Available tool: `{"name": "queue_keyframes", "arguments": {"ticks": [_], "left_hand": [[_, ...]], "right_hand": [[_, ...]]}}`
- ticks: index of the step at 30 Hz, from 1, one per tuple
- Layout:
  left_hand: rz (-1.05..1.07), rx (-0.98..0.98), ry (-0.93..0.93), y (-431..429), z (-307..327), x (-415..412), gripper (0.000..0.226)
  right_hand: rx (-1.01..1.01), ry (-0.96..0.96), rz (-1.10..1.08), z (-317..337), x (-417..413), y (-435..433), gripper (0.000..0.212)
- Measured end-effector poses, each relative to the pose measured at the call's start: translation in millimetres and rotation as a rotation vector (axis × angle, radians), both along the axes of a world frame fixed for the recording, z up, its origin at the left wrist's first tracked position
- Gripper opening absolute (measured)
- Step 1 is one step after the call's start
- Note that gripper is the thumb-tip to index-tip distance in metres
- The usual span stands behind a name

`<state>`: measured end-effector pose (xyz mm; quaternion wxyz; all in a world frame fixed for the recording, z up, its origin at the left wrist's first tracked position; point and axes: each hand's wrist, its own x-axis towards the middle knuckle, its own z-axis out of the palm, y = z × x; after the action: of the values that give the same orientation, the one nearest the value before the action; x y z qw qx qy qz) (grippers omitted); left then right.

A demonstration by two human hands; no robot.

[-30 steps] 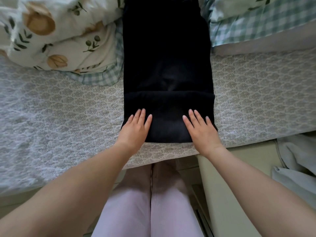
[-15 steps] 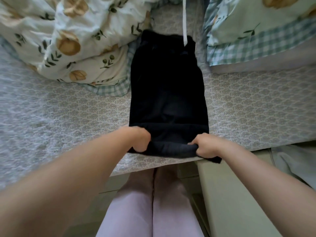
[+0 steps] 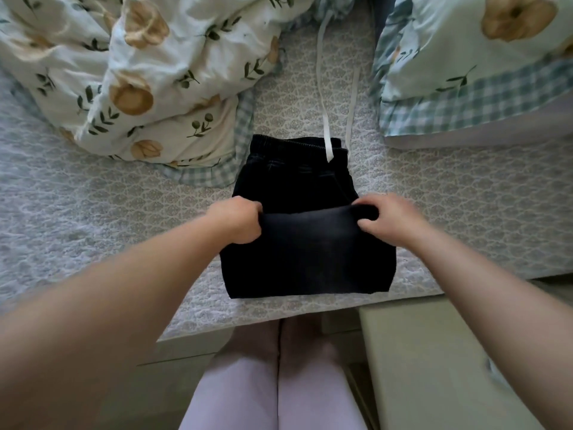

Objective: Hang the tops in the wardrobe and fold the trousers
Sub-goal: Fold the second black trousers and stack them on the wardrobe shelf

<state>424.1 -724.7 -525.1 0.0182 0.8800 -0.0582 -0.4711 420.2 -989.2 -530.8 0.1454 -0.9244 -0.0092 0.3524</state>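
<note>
Trousers [image 3: 297, 181]: dark matt woven cloth, elastic-gathered waistband; bedspread [image 3: 124, 218]: textured patterned quilted fabric; duvet [image 3: 139, 72]: smooth printed cloth.

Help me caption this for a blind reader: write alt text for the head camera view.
A person's left hand and right hand grip the doubled-over edge of black trousers on a patterned bedspread, short of the elastic waistband. A floral duvet lies to the left, a check-trimmed pillow to the right; a white drawstring trails beyond the waistband.
</note>
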Motion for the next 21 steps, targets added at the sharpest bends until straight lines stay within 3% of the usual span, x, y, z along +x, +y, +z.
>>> {"name": "queue_keyframes", "arguments": {"ticks": [2, 4, 9, 13, 17, 21], "left_hand": [[0.052, -0.054, -0.263, 0.8, -11.9, -15.8, 0.056], [0.016, -0.148, -0.397, -1.8, -24.5, -33.9, 0.063], [-0.385, -0.141, -0.281, -9.6, -56.4, -66.1, 0.065], [-0.33, -0.172, -0.328, -14.8, -67.5, -54.1, 0.055], [-0.118, -0.358, -0.546, -26.8, -63.1, -25.7, 0.033], [0.122, -0.478, -0.794, -44.7, -51.4, 19.3, 0.03]], "right_hand": [[-0.112, -0.211, 0.048, -13.6, -8.9, 10.2, 0.043], [-0.136, -0.209, 0.021, -27.3, -16.6, 19.3, 0.045], [-0.205, -0.137, 0.079, -51.3, -19.2, 29.0, 0.049], [-0.219, -0.169, 0.071, -54.8, -6.1, 28.6, 0.041], [-0.006, -0.255, -0.391, -52.3, 19.7, 26.4, 0.026], [0.208, -0.123, -0.789, -62.5, 59.8, 22.0, 0.024]]}}
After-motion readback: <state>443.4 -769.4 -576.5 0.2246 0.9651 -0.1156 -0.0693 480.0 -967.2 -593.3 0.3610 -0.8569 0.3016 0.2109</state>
